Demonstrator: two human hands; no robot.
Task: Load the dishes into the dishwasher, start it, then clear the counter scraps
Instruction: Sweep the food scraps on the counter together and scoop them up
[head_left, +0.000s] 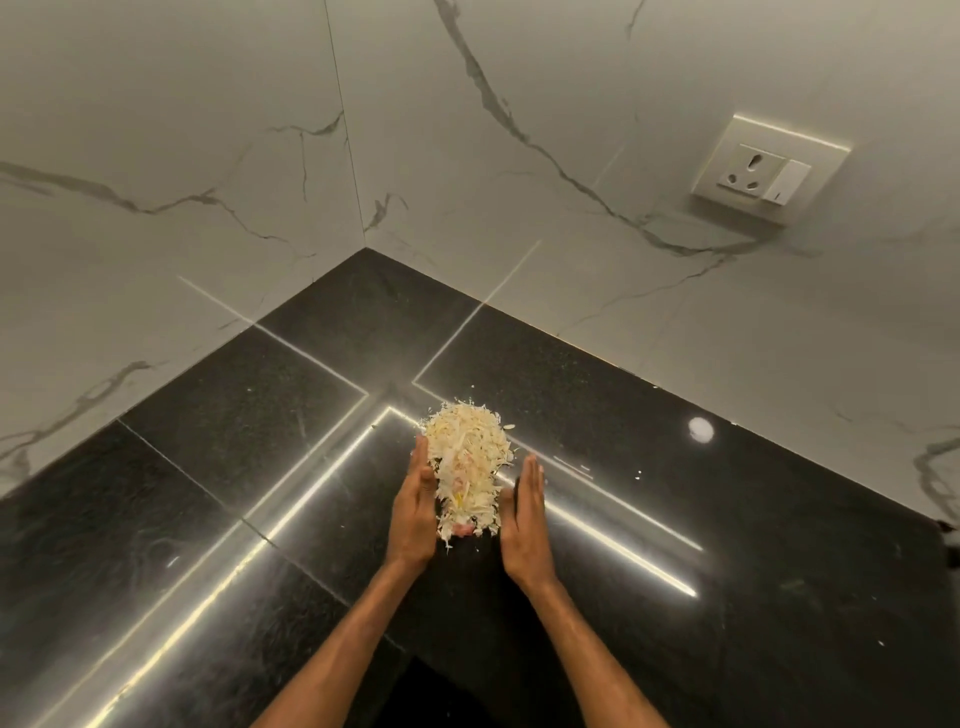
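1. I see a heap of pale shredded scraps (470, 462) lying on the black polished counter (249, 415), well below and to the left of the wall socket (763, 174).
2. The left hand (415, 512) stands on its edge on the side of the heap away from the socket. Its fingers are straight and together, and the palm is pressed against the shreds. It curls round nothing.
3. The right hand (524, 519) stands on its edge on the socket side of the heap, fingers straight and together, palm facing the left hand. Its heel meets the near end of the heap, while the fingertips stand just beside the shreds, with a thin strip of counter showing between them.
4. The two hands are apart, with the heap between them. The far, wider end of the heap spreads out beyond both sets of fingertips.
5. A few loose bits (638, 473) lie on the counter between the heap and the socket's side of the wall, and smaller specks lie close round the far end of the heap.
6. A round spot of reflected light (700, 429) shows on the counter below the socket.
7. The socket is white with a switch beside it, and it sits in a white marble-veined wall (519, 234).
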